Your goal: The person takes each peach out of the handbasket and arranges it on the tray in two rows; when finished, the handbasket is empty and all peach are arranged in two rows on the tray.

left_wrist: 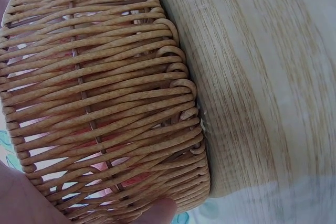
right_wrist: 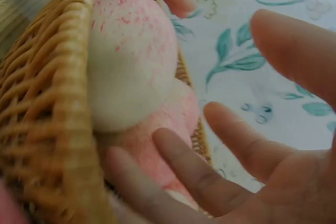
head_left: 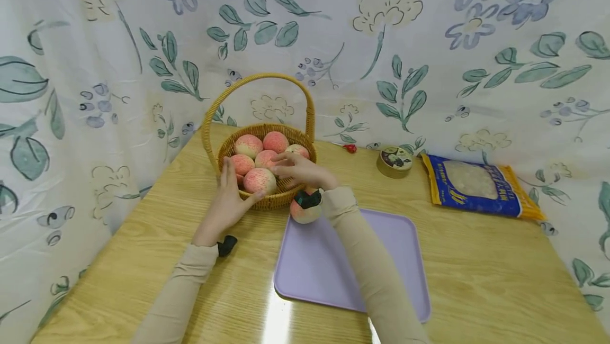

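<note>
A wicker basket [head_left: 274, 202] with a tall arched handle holds several pink and cream peaches [head_left: 259, 180]. My left hand [head_left: 223, 204] rests at the basket's front left rim, fingers straight and thumb spread toward the front. From the left wrist, the woven basket wall [left_wrist: 105, 98] fills the view, with a fingertip [left_wrist: 160, 211] against it. Over the basket's right side is my right hand [head_left: 305, 170]. In the right wrist view its fingers [right_wrist: 199, 177] are spread beside the peaches [right_wrist: 131, 61], with nothing gripped.
Another peach [head_left: 305, 214] sits at the back left corner of a lilac tray [head_left: 314, 280], partly behind the right wrist's black strap. Farther back stand a small red item [head_left: 351, 148], a round tin [head_left: 394, 162] and a blue and yellow packet [head_left: 476, 185]. A floral curtain [head_left: 333, 42] hangs behind.
</note>
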Available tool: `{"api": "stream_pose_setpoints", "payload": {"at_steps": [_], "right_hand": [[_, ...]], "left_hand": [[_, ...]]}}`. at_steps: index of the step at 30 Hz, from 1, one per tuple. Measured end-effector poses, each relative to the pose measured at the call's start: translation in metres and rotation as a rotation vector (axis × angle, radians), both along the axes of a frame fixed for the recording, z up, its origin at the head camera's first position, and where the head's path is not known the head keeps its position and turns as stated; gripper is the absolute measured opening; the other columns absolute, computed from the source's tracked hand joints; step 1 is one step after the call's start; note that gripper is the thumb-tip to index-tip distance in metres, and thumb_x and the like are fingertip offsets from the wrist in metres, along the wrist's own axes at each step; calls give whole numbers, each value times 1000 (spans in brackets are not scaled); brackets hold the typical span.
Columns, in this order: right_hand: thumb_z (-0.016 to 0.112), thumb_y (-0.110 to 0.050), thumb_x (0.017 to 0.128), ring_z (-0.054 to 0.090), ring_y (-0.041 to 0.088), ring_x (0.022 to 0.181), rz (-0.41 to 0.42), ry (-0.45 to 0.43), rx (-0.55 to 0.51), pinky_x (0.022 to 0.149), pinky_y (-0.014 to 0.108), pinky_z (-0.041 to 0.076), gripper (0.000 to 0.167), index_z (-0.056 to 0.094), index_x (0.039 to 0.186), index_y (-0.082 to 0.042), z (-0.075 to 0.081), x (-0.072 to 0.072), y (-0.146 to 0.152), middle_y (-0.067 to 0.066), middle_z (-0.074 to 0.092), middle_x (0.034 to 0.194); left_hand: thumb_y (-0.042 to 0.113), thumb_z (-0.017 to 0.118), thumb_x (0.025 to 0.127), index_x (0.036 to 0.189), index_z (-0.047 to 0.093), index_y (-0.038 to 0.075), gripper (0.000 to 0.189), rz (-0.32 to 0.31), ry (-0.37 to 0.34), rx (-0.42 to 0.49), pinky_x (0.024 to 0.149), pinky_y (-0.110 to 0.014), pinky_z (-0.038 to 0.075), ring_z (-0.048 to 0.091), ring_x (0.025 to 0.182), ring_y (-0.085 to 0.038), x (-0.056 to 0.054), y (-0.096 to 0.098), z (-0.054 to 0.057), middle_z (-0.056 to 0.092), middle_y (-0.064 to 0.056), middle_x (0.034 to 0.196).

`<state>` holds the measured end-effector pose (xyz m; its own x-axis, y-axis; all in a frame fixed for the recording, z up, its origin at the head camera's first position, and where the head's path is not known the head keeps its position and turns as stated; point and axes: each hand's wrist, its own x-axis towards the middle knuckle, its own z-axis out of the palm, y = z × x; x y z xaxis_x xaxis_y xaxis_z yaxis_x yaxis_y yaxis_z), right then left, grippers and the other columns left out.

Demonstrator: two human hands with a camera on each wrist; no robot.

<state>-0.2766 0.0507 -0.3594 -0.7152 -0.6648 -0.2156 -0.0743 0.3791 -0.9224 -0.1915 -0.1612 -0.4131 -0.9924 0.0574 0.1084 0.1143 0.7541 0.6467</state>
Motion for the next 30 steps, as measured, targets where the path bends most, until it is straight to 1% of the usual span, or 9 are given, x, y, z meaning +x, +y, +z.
{"api": "stream_pose_setpoints", "payload": {"at_steps": [4,11,13,16,21,24,26,29,30], "right_hand": [[51,-34,100,49,37,131,32,-39,95,96,45,52,54,37,148,-12,-3,-5,-12,12,38,153],[50,-33,101,53,40,126,-39,-177,58,95,44,53,55,36,147,-8,-7,-6,-28,16,39,150],[51,-36,100,54,38,125,-47,-139,94,96,45,53,57,36,148,-9,-6,-3,-35,15,38,151],[57,-41,96,45,35,133,-81,18,191,104,46,46,63,39,146,-9,-5,6,-50,15,36,153],[69,-44,85,38,36,135,-237,205,301,104,46,42,61,49,130,-6,-9,20,-72,25,30,150],[70,-37,85,46,30,122,-292,204,234,94,41,46,46,54,117,-8,-11,21,-74,16,45,135],[68,-33,88,45,28,123,-298,166,144,93,38,43,40,55,116,-8,-11,20,-71,11,51,128],[60,-30,94,48,26,123,-262,23,-17,94,38,45,38,50,124,-9,-11,17,-63,8,50,129],[57,-31,96,47,27,128,-251,-51,-66,97,41,46,44,44,133,-10,-10,16,-60,10,46,138]], "left_hand": [[63,56,88,150,-25,9,115,1,-11,-3,113,-65,21,-4,145,-51,-1,2,0,-23,-18,160],[60,59,88,150,-23,9,115,3,-6,17,112,-67,20,-8,142,-55,-1,3,-1,-22,-18,160],[59,60,88,151,-23,8,115,4,2,23,112,-67,19,-8,143,-55,-1,2,-1,-21,-19,160],[55,62,88,151,-21,6,115,6,16,25,113,-67,19,-8,143,-55,-1,1,0,-19,-21,160],[53,62,89,151,-19,2,114,0,16,15,115,-63,18,-7,144,-52,-2,2,1,-20,-21,160],[53,62,90,151,-21,4,114,-1,8,29,115,-63,17,-8,145,-51,-1,1,0,-21,-20,160],[54,62,89,151,-21,5,114,3,8,39,115,-63,17,-8,144,-52,-1,1,1,-21,-20,160],[57,61,88,151,-23,7,115,1,9,39,116,-63,17,-7,145,-52,-1,-1,0,-20,-20,160],[58,61,88,151,-23,8,115,2,11,36,116,-63,18,-6,145,-51,0,-1,-1,-20,-20,160]]}}
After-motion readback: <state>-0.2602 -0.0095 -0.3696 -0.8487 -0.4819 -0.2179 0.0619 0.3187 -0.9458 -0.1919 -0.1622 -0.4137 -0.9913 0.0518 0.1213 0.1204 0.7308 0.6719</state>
